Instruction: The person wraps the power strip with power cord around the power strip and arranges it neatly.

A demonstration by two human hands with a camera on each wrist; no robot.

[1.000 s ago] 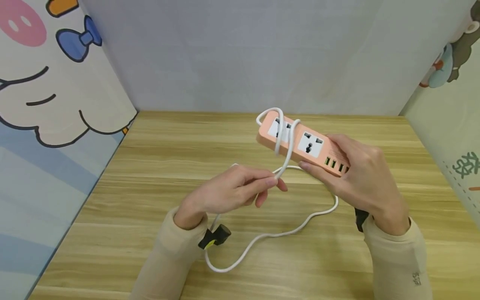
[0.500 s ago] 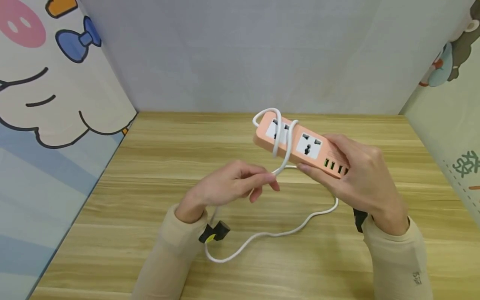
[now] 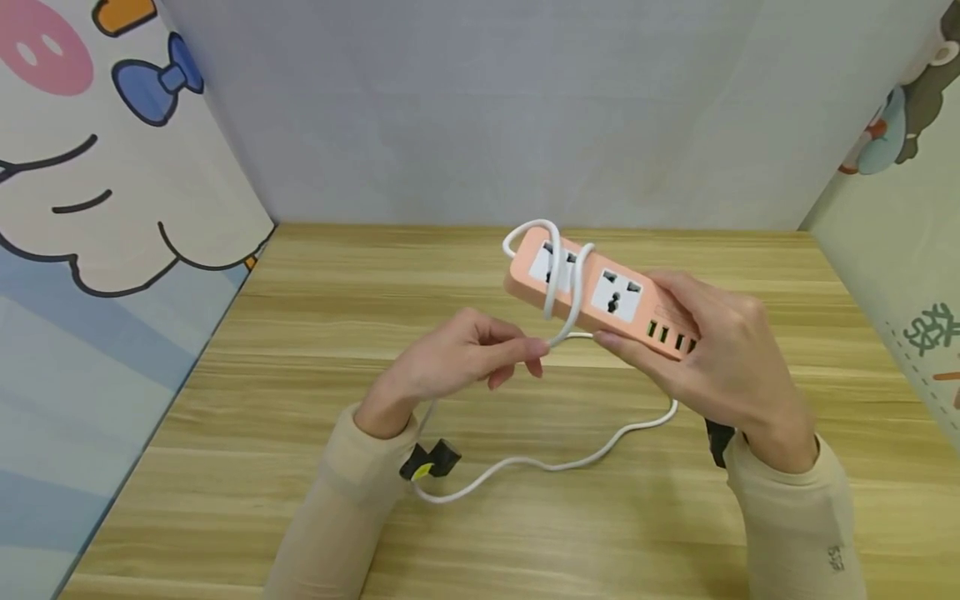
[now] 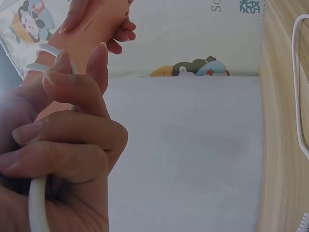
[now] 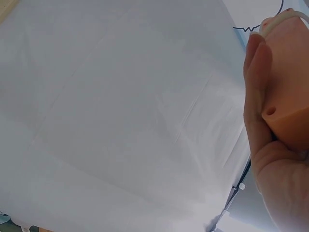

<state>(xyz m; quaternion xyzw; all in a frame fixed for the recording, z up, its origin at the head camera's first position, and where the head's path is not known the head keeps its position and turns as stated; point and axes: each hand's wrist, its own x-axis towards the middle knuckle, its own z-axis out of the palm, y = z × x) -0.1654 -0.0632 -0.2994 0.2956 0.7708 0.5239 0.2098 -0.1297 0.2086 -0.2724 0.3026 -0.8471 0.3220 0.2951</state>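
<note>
A salmon-pink power strip (image 3: 585, 287) with white socket faces and several USB ports is held tilted above the table. My right hand (image 3: 720, 350) grips its lower right end, thumb along the near side. The white power cord (image 3: 576, 292) leaves the strip's upper left end and wraps over the first socket. Just below the wrap, my left hand (image 3: 472, 354) pinches the cord between thumb and forefinger. In the left wrist view the cord (image 4: 38, 208) also runs through the curled fingers of that hand. The strip's underside (image 5: 285, 82) lies against the right hand in the right wrist view.
A long loop of slack cord (image 3: 555, 467) lies on the wooden table (image 3: 300, 333) in front of the hands. Behind stands a grey wall panel (image 3: 487, 117). Cartoon-printed panels flank the table on the left (image 3: 97, 167) and right (image 3: 900, 217).
My left hand has moved slightly left and up, still pinching the cord. The power strip has shifted a little left in the right hand, and the slack loop's near end has drawn upward.
</note>
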